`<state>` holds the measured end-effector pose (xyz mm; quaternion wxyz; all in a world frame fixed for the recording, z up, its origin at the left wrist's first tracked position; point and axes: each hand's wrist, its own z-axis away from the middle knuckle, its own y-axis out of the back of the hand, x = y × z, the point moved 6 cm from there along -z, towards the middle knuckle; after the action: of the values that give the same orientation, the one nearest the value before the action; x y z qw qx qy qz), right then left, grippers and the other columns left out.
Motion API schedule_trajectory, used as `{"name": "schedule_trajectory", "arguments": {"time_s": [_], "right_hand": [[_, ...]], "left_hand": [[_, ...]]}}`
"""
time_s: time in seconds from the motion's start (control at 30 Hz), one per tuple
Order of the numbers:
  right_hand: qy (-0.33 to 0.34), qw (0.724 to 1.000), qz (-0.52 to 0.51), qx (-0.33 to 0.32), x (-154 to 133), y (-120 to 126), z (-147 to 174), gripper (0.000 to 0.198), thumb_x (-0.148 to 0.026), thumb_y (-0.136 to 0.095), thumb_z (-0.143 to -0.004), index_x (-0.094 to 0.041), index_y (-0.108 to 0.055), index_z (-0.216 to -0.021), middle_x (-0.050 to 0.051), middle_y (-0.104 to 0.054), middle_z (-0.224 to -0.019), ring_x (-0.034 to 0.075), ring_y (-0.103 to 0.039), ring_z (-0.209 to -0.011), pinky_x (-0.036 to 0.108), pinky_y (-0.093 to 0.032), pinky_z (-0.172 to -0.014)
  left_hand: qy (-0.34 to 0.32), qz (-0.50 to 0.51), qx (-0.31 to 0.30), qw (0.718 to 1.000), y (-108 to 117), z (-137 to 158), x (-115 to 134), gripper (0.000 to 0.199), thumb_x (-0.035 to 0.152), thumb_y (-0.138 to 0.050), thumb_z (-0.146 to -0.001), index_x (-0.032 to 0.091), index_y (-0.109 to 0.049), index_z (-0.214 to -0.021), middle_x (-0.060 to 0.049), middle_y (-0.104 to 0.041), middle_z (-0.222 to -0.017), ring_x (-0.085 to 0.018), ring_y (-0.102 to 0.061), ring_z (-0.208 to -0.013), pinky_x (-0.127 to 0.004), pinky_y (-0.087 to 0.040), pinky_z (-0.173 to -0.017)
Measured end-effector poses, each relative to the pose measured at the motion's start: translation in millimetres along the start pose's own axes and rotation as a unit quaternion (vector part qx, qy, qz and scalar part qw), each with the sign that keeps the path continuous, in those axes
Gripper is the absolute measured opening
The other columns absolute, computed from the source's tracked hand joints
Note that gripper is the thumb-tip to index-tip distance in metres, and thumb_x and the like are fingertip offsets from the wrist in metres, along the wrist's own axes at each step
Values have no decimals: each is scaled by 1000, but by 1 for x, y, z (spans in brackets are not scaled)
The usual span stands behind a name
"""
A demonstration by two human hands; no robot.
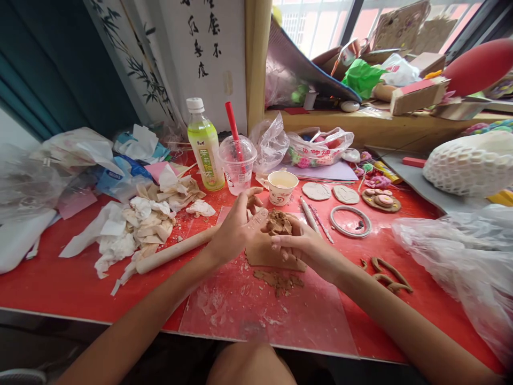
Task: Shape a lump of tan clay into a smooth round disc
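Above a flat slab of brown clay (256,255), my right hand (298,240) is curled around a rough lump of brown clay (279,223). Just left of the lump is my left hand (243,216), its fingers bent but apart and its thumb pointing toward the clay; I see nothing held in it. Brown clay crumbs (280,282) lie in front of the slab on a clear plastic sheet (256,315). A wooden rolling pin (172,251) rests beside my left forearm, its right end partly hidden by that arm.
A paper cup (282,188), a plastic cup with straw (239,170) and a drink bottle (206,149) stand behind my hands. Crumpled tissues (140,227) lie left. Pale clay discs (316,191), a ring (350,221), clay strips (390,275) and plastic bags (460,256) lie right.
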<state>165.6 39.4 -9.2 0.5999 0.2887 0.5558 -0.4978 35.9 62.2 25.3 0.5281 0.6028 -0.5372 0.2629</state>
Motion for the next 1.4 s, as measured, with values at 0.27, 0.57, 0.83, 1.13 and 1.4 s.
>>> {"name": "schedule_trajectory", "arguments": {"time_s": [0.27, 0.57, 0.83, 1.13, 1.4], "right_hand": [[6, 997, 67, 40, 6, 4, -1, 56, -19, -69, -64, -20, -49, -116, 4, -60, -99, 14, -58, -78, 26, -46, -64], [179, 950, 248, 62, -1, 8, -2, 64, -29, -67, -71, -21, -42, -129, 11, -56, -123, 25, -53, -113, 39, -44, -91], [152, 943, 286, 77, -6, 10, 2, 84, -33, -72, -68, -23, -29, -139, 12, -61, -111, 27, -57, -104, 40, -47, -85], [169, 903, 383, 96, -6, 4, 7, 77, -41, -68, -71, -19, -34, -136, 16, -48, -130, 31, -43, -122, 48, -34, -101], [186, 889, 411, 80, -6, 0, 8, 68, -26, -60, -76, -21, -30, -137, 13, -51, -127, 28, -44, -121, 45, -36, -100]], "left_hand": [[-85, -100, -212, 968, -23, 7, 13, 43, 32, -35, -94, 27, -41, -136, -1, -34, -148, -21, -18, -141, -47, -10, -116], [-87, -47, -206, 973, -18, 3, 11, 52, 31, -56, -86, 27, -39, -135, -7, -41, -143, -23, -37, -132, -41, -31, -110], [-117, -293, -176, 932, -21, 6, 6, 24, 27, -50, -88, 18, -50, -111, -8, -60, -108, -23, -54, -103, -39, -43, -91], [-114, -294, -130, 940, -24, 13, 4, 21, 9, -43, -78, 15, -51, -97, -9, -60, -99, -23, -55, -94, -38, -44, -84], [-91, -261, -78, 958, -19, 13, 2, 26, 6, -39, -79, 15, -51, -100, -10, -62, -101, -22, -57, -94, -35, -45, -84]]}}
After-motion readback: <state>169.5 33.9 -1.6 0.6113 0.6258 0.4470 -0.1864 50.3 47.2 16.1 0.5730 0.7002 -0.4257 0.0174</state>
